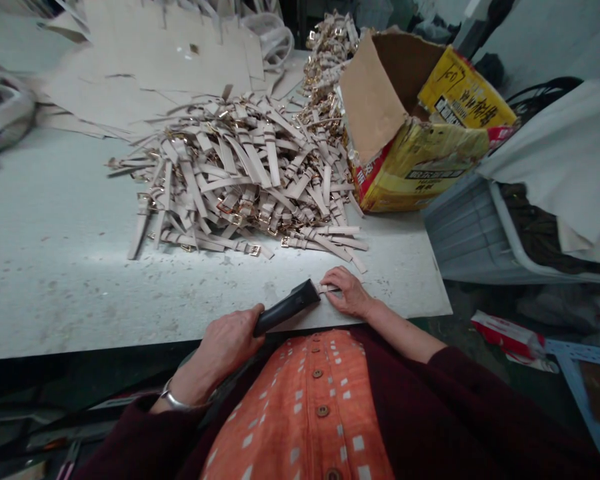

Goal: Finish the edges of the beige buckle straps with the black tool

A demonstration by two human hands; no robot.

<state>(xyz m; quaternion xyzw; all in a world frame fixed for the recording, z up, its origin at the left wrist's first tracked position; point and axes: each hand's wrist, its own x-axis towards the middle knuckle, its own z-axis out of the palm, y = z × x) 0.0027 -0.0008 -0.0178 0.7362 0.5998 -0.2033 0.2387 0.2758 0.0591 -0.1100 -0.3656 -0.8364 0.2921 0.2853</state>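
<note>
An orange shirt (300, 407) fills the foreground; the left hand (230, 339) grips a black tool (287, 309), the right hand (349, 292) pinches a pale strap (323, 289). Heaped straps (250, 160) and a yellow carton (425, 167) crowd the worktop (55, 280).

On the table (70, 267), a heap of straps (253, 157) lies left of a box (425, 160), before sheets (115, 70).

A long black tubular tool (287, 311) slants, its wider end aimed toward two o'clock. Close by that end, at three o'clock, a narrow pale-beige strap (329, 289) shows only partly.
</note>
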